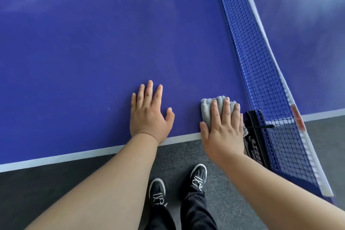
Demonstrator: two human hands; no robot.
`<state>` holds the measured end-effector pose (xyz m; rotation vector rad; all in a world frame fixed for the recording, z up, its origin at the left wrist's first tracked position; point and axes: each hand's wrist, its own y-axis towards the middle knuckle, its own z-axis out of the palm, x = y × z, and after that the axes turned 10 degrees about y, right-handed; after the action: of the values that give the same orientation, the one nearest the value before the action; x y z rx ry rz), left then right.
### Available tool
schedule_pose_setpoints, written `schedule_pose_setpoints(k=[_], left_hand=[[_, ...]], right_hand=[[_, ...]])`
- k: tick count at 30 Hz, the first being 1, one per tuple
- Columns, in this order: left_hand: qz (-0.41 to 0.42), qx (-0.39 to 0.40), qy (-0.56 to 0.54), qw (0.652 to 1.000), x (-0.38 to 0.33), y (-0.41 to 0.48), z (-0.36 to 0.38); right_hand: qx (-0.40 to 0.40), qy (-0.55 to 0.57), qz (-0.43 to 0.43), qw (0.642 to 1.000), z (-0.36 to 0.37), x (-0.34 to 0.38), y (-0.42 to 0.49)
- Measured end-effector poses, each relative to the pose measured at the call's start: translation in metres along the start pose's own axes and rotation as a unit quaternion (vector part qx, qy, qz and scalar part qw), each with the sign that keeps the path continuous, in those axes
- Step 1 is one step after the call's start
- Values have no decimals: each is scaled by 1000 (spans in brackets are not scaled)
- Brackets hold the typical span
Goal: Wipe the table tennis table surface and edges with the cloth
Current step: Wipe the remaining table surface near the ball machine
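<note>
Right hand (223,127) flat, fingers straight and slightly spread, pressing a folded grey terry cloth (207,109) onto the matte blue table (93,52) near its white edge line, just beside the black net clamp (254,136). Cloth's long axis runs away from the edge. Left hand (149,113) spread flat on the surface; blue mesh net (261,61) to the right

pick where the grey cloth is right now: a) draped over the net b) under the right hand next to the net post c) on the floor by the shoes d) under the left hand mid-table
b: the right hand presses flat on the grey cloth at the near edge of the blue table, beside the black net post.
</note>
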<state>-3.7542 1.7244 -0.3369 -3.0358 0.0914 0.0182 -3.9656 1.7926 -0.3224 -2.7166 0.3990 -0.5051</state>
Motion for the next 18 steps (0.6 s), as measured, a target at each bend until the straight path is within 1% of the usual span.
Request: schedule_pose_setpoints(k=[3, 6, 9, 10, 11, 12, 13, 15, 16, 18], left_hand=[[3, 3, 4, 1000, 0, 0, 0], [1, -2, 1, 1000, 0, 0, 1], [-1, -7, -3, 1000, 0, 0, 2], [-2, -9, -4, 1000, -1, 0, 2], [-2, -9, -5, 1000, 0, 0, 3], [-1, -8, -6, 1000, 0, 0, 3], [0, -6, -7, 1000, 0, 1, 2], [3, -1, -6, 1000, 1, 1, 2], [3, 1, -3, 1000, 1, 1, 2], [3, 6, 5, 1000, 2, 1, 1]], right_hand=[[23, -38, -18, 999, 3, -10, -20], [-15, -45, -19, 999, -10, -1, 22], [-39, -19, 6, 999, -21, 19, 72], [-43, -15, 5, 999, -22, 25, 78], [-43, -13, -15, 999, -20, 30, 75], [-42, -17, -59, 997, -16, 31, 66], [-37, -30, -124, 991, -10, 29, 51], [-11, -55, -255, 965, 1, 15, 9], [3, -59, -306, 950, 7, 6, -9], [24, -69, -363, 929, 7, -11, -21]])
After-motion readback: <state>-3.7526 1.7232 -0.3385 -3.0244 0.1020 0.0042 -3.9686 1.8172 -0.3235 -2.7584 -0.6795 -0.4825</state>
